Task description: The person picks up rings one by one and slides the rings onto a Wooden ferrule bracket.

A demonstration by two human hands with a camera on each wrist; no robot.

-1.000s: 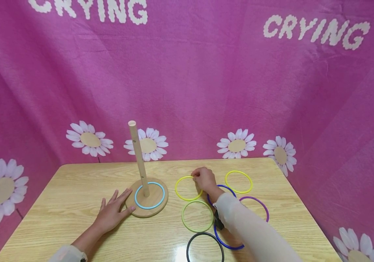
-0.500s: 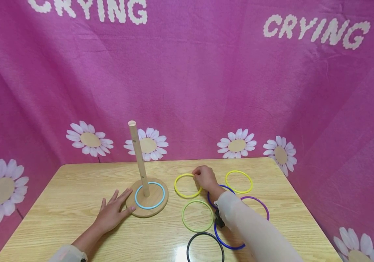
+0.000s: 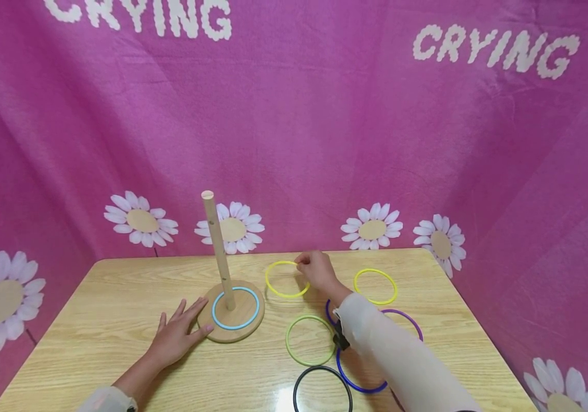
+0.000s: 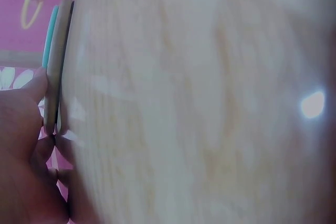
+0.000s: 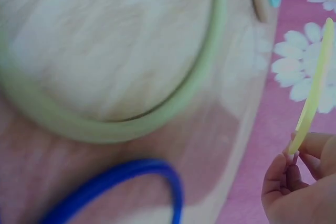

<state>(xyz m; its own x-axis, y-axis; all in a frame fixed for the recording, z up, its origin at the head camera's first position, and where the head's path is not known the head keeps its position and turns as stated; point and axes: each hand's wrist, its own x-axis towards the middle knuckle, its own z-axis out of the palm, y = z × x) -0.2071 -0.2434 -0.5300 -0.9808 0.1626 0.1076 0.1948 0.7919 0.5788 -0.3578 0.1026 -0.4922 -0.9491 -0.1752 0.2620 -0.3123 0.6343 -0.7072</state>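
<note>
My right hand (image 3: 318,271) pinches the right edge of a yellow ring (image 3: 286,296), raised over the table's back part, to the right of a wooden stand. In the right wrist view, thumb and fingers close on the band of this ring (image 5: 314,93), seen nearly edge-on. The stand has a round base (image 3: 229,337) and an upright post (image 3: 218,246). A light blue ring (image 3: 231,328) lies flat on the base around the post. With fingers spread and straight, my left hand (image 3: 177,333) rests against the base's left edge.
Several rings lie right of the stand: light green (image 3: 310,316), black (image 3: 322,367), blue (image 3: 366,391), purple (image 3: 402,312) and another yellow one (image 3: 375,269). My right sleeve (image 3: 397,355) covers parts of some. A pink cloth (image 3: 294,143) with daisies hangs behind the table.
The pinched yellow ring has risen from the table and moved left and back with my right hand, nearer the stand. My left hand stays where it was.
</note>
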